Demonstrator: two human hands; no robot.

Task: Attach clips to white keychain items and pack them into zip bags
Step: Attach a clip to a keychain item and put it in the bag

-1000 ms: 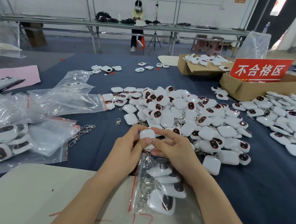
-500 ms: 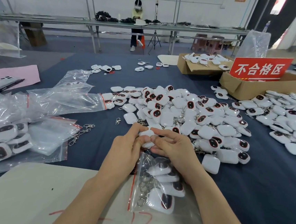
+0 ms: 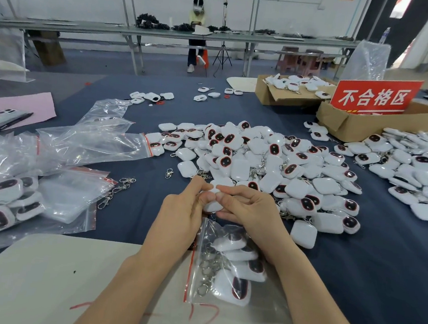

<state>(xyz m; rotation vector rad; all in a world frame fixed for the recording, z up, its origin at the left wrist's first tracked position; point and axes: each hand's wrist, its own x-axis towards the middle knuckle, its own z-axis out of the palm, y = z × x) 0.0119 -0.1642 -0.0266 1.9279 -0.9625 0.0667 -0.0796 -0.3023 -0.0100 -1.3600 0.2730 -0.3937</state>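
Both hands, left (image 3: 182, 211) and right (image 3: 250, 209), pinch one smooth, rounded white keychain item (image 3: 212, 205) between fingertips

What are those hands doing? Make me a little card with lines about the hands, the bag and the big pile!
left hand: pinches the white keychain item from its left
right hand: pinches the same item from its right
zip bag: lies under the hands and holds several white items with metal clips
pile: many more white items heaped on the blue cloth, beyond the hands
loose clips: on the cloth, left of the hands
red sign: stands in a cardboard box, far right
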